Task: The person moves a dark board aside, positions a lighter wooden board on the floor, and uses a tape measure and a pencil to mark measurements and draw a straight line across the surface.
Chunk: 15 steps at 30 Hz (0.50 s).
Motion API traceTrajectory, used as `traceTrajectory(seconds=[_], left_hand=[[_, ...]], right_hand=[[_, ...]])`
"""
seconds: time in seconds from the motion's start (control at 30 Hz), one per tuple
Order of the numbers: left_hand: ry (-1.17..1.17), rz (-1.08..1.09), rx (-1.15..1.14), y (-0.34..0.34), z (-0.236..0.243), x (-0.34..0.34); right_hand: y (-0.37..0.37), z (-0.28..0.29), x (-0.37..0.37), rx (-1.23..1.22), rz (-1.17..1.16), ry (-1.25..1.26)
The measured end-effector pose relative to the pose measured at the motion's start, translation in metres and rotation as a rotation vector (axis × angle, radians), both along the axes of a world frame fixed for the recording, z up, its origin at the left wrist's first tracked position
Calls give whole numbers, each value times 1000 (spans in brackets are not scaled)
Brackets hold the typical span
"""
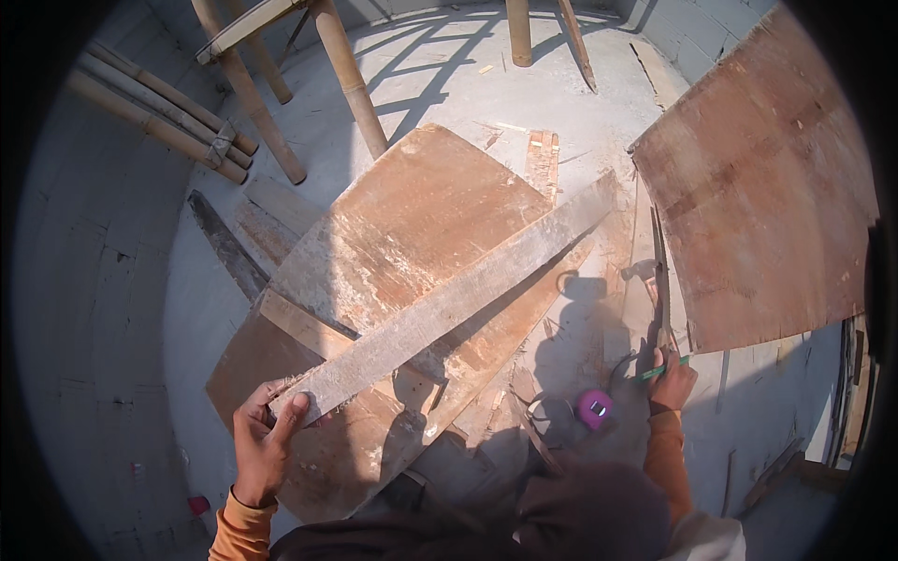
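Head view: left hand, eight o'clock, partly hidden, grips a wooden plank. Right hand, four o'clock, holds a half-covered, slim green object.

Floor: roomy hand gap, upper middle
Poles: block upper left
Panel: kinda walls off upper right
Board: cuts across centre

- Plank slants over the board, its near end in the left hand.
- Tape measure lies on the floor, right of the board.
- Panel is at the far right.
- Bamboo poles stand behind the board.
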<state>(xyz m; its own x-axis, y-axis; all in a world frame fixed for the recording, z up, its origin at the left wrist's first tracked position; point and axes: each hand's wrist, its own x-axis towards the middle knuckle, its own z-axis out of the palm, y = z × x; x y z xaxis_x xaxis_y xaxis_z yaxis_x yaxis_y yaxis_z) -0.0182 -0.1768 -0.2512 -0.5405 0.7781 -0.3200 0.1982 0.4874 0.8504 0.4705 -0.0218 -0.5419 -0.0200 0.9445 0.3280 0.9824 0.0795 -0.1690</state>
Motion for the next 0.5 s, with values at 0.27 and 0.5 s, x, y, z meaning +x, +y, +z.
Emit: traceTrajectory(seconds=[0.27, 0.5], left_hand=[[-147, -19, -19, -69, -8, -66], [-126, 28, 41, -97, 10, -146]], right_hand=[[104, 64, -177, 52, 666, 454], [176, 68, -250, -372, 1070, 417]])
